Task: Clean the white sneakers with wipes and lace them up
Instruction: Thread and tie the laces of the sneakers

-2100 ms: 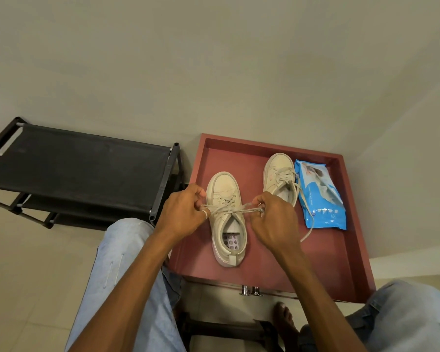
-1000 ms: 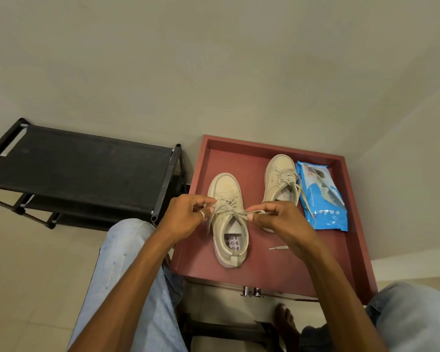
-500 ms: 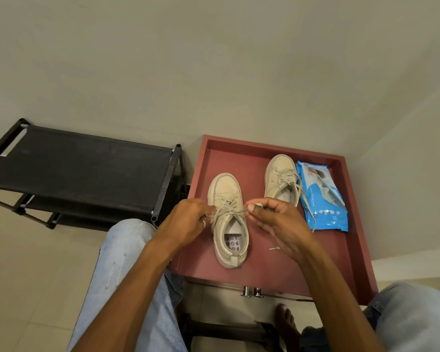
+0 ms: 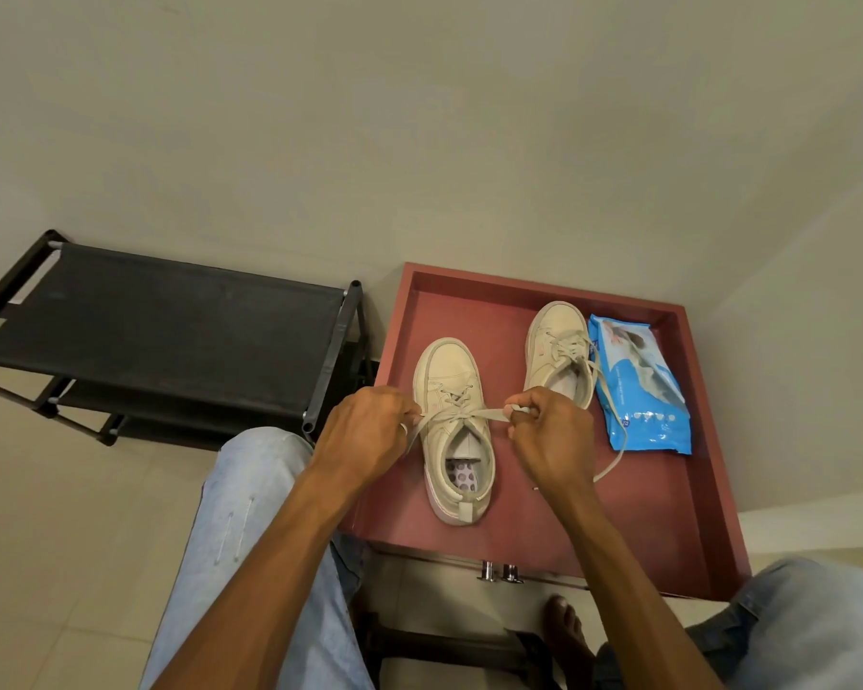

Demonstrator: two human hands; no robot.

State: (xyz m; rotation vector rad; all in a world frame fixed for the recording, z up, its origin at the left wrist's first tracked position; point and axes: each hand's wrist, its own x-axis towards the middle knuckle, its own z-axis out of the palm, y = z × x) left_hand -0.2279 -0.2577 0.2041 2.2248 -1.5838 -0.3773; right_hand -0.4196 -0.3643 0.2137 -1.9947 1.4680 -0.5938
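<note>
Since half a second ago the hands have drawn apart, pulling the lace [image 4: 462, 415] taut across the nearer sneaker [image 4: 447, 366] at frame centre. The left hand [image 4: 365, 430] and the right hand [image 4: 549, 435] each pinch a lace end. The second sneaker [image 4: 556, 331] and the wipes pack [image 4: 638, 390] lie right of centre in the red tray [image 4: 668, 515].

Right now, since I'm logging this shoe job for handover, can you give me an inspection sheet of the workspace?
Surface: red tray, holding all the job's things.
Job's things: near shoe, lace pulled taut sideways; far shoe, loose lace trailing over the wipes pack.
Clutter: nothing seen.
Grippers: left hand and right hand each pinch a lace end.
Cables: nothing seen.
Surroundings: black rack left of tray, plain wall, tiled floor.
</note>
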